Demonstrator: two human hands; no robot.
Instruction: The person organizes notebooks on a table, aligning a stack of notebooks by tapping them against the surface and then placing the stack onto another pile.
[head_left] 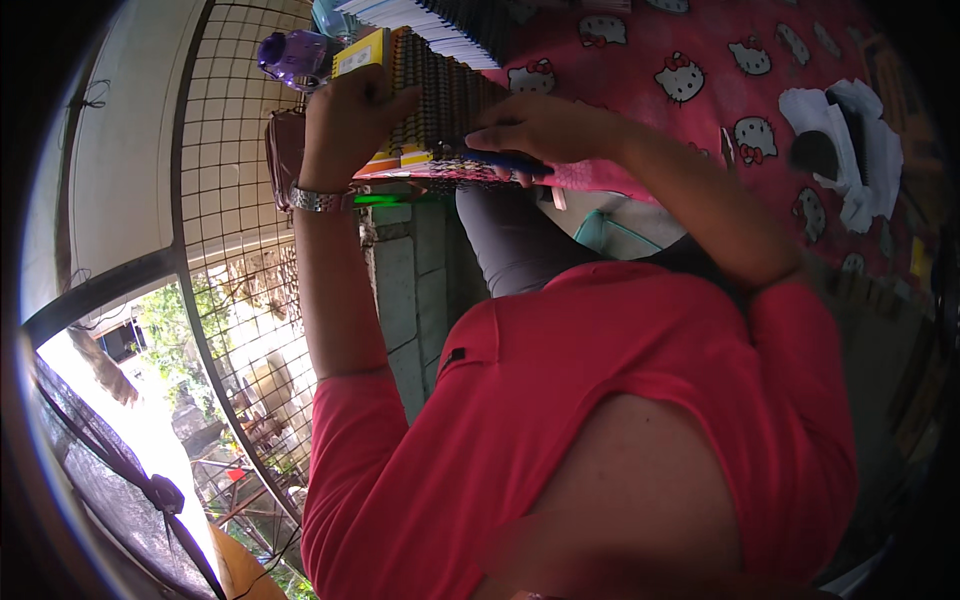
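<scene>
A row of spiral notebooks (440, 95) stands close together on the table, their dark coil bindings facing up. My left hand (348, 112), a metal watch (318, 199) at its wrist, is at the left end of the row. Its fingers are curled and its thumb rests over the coils. At this end is a yellow-covered notebook (362, 53). Over the table's near edge, my right hand (548, 126) is closed on a slim dark blue object (505, 162), with fingertips showing below it. I cannot make out what kind of object that is.
A pink-red tablecloth (630, 85) with cartoon cats covers the table. Behind the notebooks lies a stack of books or pads (430, 28). A purple bottle (293, 55) and a brown pouch (285, 155) are by the wire mesh at left. Crumpled white paper (855, 150) lies at right.
</scene>
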